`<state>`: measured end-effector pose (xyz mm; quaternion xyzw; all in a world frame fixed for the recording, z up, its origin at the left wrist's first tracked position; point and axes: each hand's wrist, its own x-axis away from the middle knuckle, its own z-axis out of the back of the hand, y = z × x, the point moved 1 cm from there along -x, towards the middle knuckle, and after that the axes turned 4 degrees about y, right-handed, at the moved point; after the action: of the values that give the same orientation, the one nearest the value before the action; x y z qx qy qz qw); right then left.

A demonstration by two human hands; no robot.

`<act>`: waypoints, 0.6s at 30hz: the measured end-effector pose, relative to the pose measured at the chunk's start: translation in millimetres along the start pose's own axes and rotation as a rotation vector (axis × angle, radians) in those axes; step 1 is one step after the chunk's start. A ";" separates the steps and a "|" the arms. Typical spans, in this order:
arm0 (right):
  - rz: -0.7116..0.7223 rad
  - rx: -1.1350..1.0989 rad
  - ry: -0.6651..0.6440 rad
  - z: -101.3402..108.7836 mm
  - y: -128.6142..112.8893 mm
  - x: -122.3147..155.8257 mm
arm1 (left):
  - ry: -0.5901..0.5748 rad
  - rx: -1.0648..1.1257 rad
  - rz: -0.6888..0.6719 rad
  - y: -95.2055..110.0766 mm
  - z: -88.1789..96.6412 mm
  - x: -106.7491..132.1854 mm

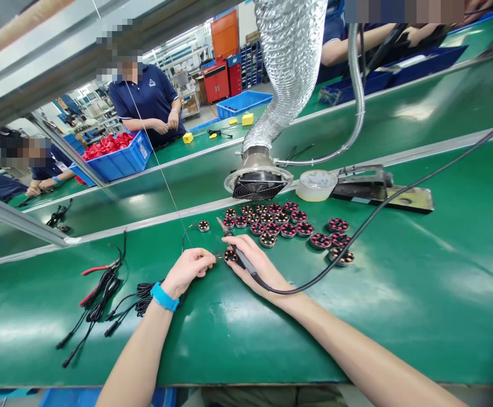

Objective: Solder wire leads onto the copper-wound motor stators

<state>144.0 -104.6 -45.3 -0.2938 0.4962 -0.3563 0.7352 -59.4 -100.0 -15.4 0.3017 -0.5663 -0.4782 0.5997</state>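
My left hand [189, 270], with a blue band on its wrist, pinches the end of a thin wire [218, 258]. Close beside that wire end, a small round motor stator [230, 256] sits at the fingers of my right hand [260, 264]. The same hand is closed on a soldering iron [246, 261], whose tip points up and away towards the other stators. A black cord trails from its handle to the right. Beyond my left hand lies a single stator [203, 226] with a wire attached. Several more stators [288, 230] with red or copper windings stand in a group beyond my right hand.
Black cables [102, 294] and red-handled pliers [96, 270] lie at left. A fume duct [267, 124] hangs over the bench, near a tape roll [316, 185] and an iron stand [382, 195]. Co-workers sit across the line by a blue bin [119, 161].
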 end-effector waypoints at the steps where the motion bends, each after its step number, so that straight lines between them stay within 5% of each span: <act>1: 0.000 0.000 -0.003 0.3 -0.5 -0.2 | 0.005 0.015 -0.003 -0.4 -0.4 -0.5; 9: -0.012 -0.039 -0.004 -3.3 5.5 1.6 | 0.166 -0.040 -0.050 -4.8 -13.1 -1.1; 18: 0.067 -0.008 -0.007 -6.8 5.9 1.8 | 0.167 -0.081 -0.092 -9.7 -17.0 -3.3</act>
<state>139.5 -103.2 -53.1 -0.2810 0.5047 -0.3284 0.7473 -44.9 -103.5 -28.4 0.3417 -0.4803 -0.5008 0.6338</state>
